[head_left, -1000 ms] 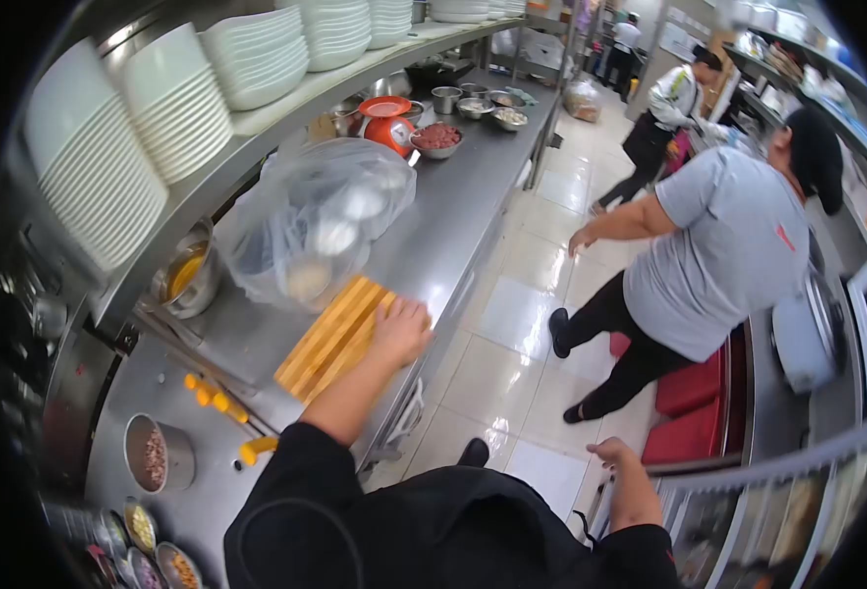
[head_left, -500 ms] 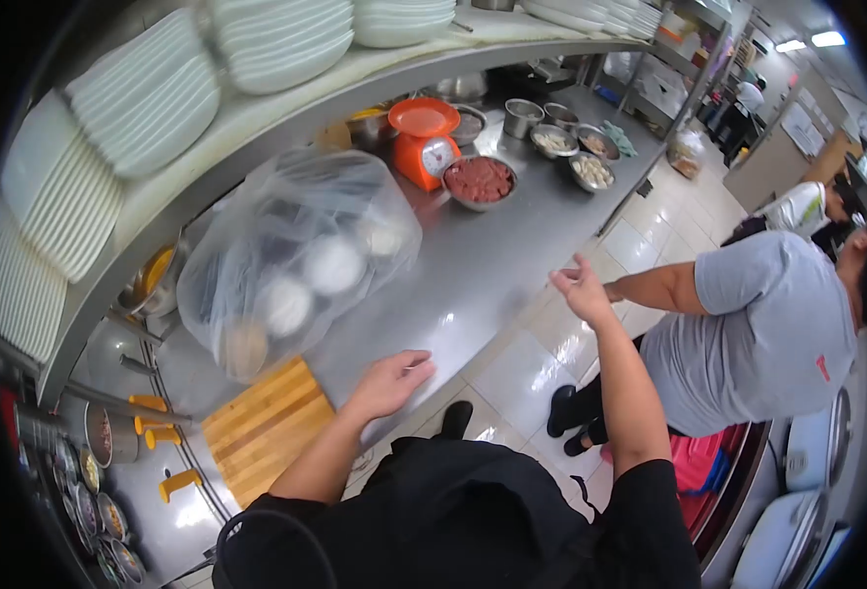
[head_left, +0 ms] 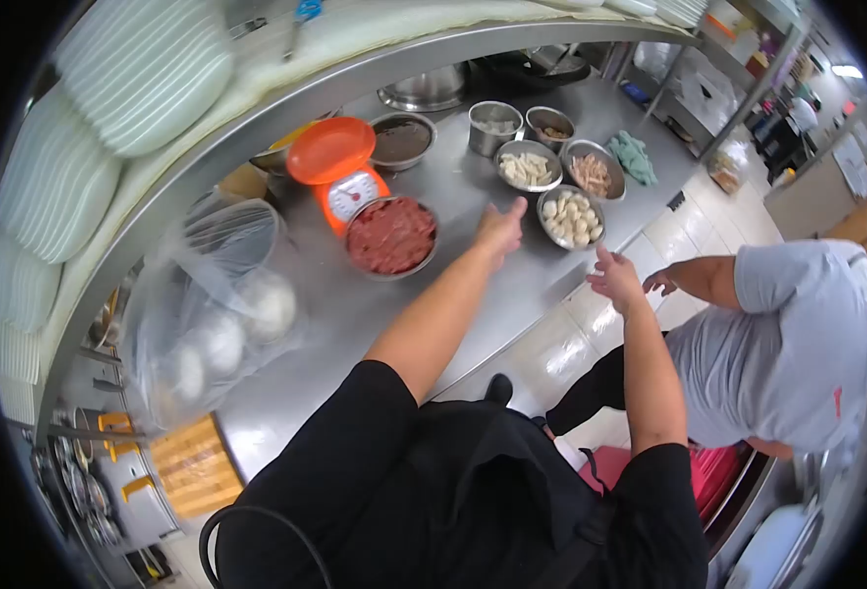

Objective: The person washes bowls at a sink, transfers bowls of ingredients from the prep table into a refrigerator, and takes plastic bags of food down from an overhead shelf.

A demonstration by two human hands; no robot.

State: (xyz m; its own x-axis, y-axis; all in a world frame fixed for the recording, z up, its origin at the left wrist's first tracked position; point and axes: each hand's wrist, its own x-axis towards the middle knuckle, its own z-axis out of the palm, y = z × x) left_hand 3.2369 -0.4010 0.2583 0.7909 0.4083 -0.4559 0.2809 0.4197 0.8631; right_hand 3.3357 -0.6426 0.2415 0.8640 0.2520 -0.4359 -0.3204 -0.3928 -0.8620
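My left hand (head_left: 499, 234) reaches over the steel counter with fingers stretched out and nothing in it, just short of a bowl of pale, rounded pieces like garlic or mushrooms (head_left: 571, 218). Past the counter's edge, below that same bowl, my right hand (head_left: 618, 278) hovers with its fingers apart, also holding nothing. A bowl of white strips (head_left: 528, 169) and a bowl of pinkish strips (head_left: 592, 173) stand just behind. Left of my left hand sits a bowl of raw red meat (head_left: 391, 237), beside an orange kitchen scale (head_left: 340, 167).
A clear plastic bag with white round items (head_left: 219, 339) lies on the counter (head_left: 340, 324), near a wooden cutting board (head_left: 195, 464). Stacked white plates (head_left: 149, 74) fill the shelf above. A co-worker in a grey shirt (head_left: 777, 339) stands close on the right.
My left hand has moved forward and right, toward the bowls. The view has shifted closer to the bowls, and the co-worker's arm is now bent near my right hand. Both hands stay empty.
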